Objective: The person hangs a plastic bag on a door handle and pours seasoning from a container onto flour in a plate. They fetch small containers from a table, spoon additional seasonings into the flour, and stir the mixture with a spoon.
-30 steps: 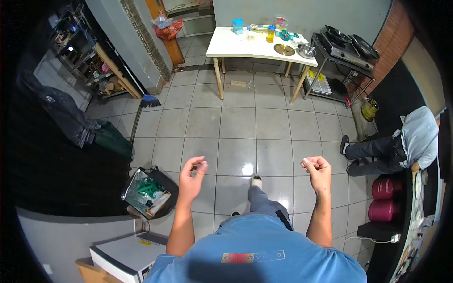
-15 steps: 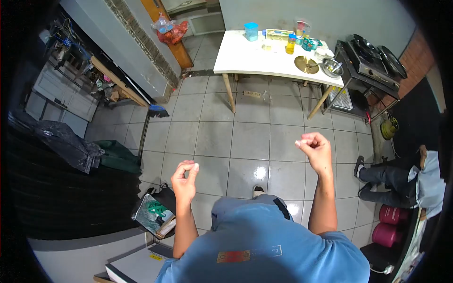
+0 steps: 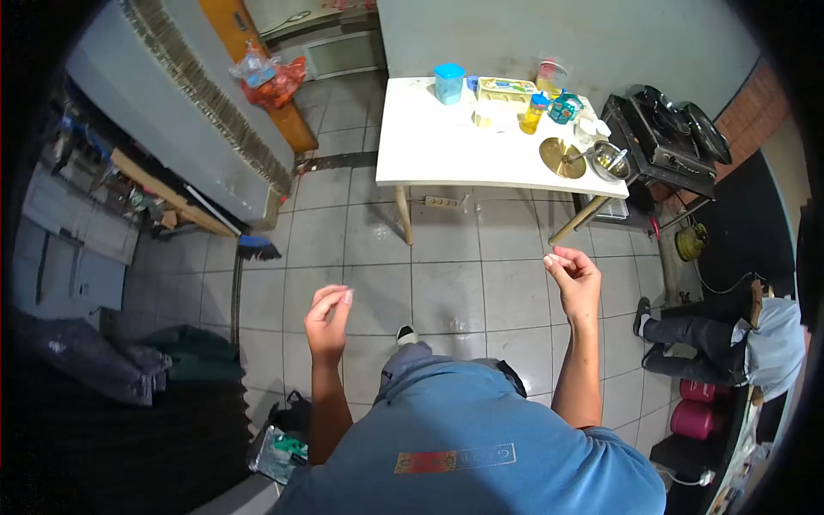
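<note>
Both hands are raised in front of my body over the tiled floor, apart from each other. My left hand (image 3: 329, 319) is closed in a pinch, thumb brought up to the fingers, and nothing shows between them. On the other side my right hand (image 3: 575, 279) makes a similar pinch, also with no object visible in it. Neither touches anything. Ahead stands a white table (image 3: 429, 154), its near edge beyond my hands. On it are a blue-lidded container (image 3: 448, 84), a yellow bottle (image 3: 533, 115), a gold round lid (image 3: 562, 160) and a metal bowl (image 3: 610, 161).
A black stove (image 3: 661, 137) stands right of the table, with a green gas cylinder (image 3: 690, 242) below. Another person (image 3: 721, 343) is at the right. A blue broom (image 3: 257, 247) and a doorway lie left. A power strip (image 3: 441, 202) rests on the floor under the table.
My body has moved forward, so the table looks nearer and larger. One foot has stepped ahead at the left. Both hands stay raised and pinched.
</note>
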The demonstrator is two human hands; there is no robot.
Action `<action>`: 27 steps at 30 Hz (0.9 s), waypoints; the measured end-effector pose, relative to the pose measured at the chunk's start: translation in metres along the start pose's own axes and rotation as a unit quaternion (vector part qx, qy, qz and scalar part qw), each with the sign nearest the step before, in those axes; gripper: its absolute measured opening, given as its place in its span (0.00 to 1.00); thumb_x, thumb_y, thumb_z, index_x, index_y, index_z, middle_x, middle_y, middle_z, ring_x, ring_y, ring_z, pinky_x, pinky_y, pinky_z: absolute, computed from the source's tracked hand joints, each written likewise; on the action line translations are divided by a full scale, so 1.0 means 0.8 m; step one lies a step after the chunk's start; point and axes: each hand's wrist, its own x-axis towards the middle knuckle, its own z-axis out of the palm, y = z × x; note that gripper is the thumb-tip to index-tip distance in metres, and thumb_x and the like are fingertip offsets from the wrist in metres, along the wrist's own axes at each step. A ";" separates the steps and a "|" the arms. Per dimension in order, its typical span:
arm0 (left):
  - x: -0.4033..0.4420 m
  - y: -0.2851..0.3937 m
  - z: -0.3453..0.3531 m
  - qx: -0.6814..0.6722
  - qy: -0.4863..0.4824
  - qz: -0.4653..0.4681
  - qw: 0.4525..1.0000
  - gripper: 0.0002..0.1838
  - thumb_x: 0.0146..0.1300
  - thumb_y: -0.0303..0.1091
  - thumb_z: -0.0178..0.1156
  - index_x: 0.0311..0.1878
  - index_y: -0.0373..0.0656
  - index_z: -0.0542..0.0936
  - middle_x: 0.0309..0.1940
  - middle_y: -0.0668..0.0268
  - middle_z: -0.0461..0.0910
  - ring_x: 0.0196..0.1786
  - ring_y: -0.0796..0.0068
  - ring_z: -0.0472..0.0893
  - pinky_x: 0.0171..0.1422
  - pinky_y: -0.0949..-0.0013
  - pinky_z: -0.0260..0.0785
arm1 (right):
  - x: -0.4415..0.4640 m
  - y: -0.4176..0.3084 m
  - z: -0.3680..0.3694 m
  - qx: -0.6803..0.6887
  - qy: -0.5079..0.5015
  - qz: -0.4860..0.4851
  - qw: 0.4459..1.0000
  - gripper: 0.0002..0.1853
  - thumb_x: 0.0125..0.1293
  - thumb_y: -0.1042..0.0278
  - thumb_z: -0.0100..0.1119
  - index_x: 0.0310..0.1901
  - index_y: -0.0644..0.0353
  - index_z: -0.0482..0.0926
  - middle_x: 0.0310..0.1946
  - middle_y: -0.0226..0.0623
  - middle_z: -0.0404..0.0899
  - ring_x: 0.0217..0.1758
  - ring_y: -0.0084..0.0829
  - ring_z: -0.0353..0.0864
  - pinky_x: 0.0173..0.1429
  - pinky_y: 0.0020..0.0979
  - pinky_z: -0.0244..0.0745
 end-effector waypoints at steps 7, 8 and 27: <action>0.236 -0.022 0.020 0.078 -0.131 0.080 0.985 0.05 0.57 0.20 0.64 0.37 0.35 0.82 0.44 0.62 0.79 0.49 0.72 0.77 0.56 0.72 0.67 | 0.097 -0.018 0.073 -0.025 0.087 0.014 0.996 0.14 0.58 0.80 0.66 0.46 0.70 0.78 0.34 0.32 0.83 0.37 0.17 0.79 0.47 0.20 0.74; 0.261 -0.028 0.031 0.055 -0.124 0.059 0.989 0.04 0.56 0.20 0.64 0.36 0.36 0.83 0.45 0.62 0.80 0.50 0.71 0.77 0.57 0.71 0.67 | 0.112 -0.015 0.078 -0.030 0.094 0.013 0.995 0.14 0.58 0.81 0.66 0.46 0.70 0.78 0.33 0.31 0.82 0.37 0.17 0.78 0.46 0.19 0.73; 0.560 -0.076 0.394 0.032 -0.193 0.076 0.978 0.06 0.57 0.18 0.59 0.38 0.34 0.81 0.46 0.60 0.81 0.51 0.70 0.76 0.57 0.67 0.65 | 0.566 0.014 0.004 -0.026 0.009 -0.014 1.000 0.23 0.60 0.80 0.63 0.57 0.69 0.71 0.35 0.35 0.83 0.38 0.17 0.78 0.42 0.19 0.71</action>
